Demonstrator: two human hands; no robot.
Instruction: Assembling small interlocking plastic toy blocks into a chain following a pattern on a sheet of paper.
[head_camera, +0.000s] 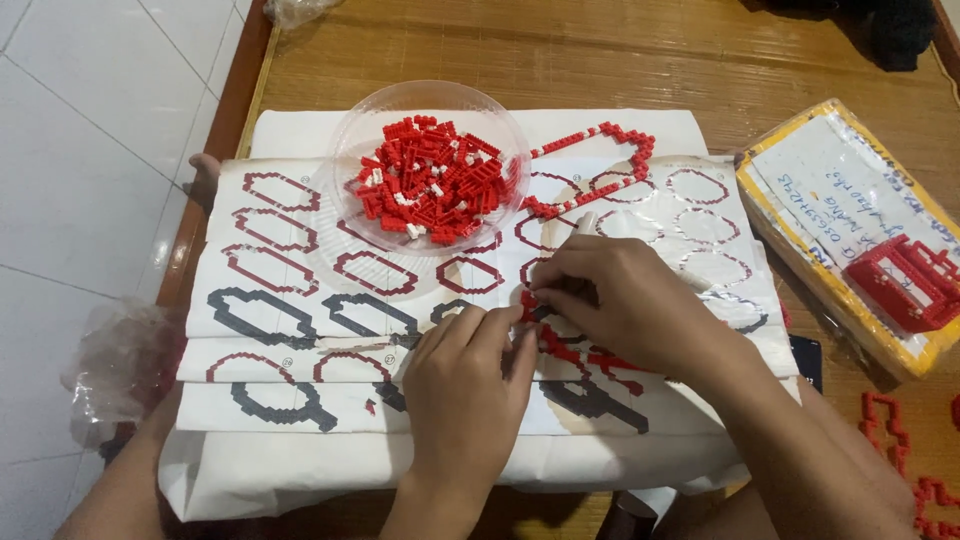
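Because the layered instruction sheets (300, 330) lay loose, a slip could have dragged them and scattered the half-built red brick chain (590, 355), probably still fragile. The clear bowl (350, 130) of bricks crowded behind. Left hand (465, 375) and right hand (610, 300) pinched the chain's end between fingertips.

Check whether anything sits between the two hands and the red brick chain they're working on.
Nothing visible does. The left hand and right hand already pinch the red brick chain on the instruction sheets; the bowl lies beyond.
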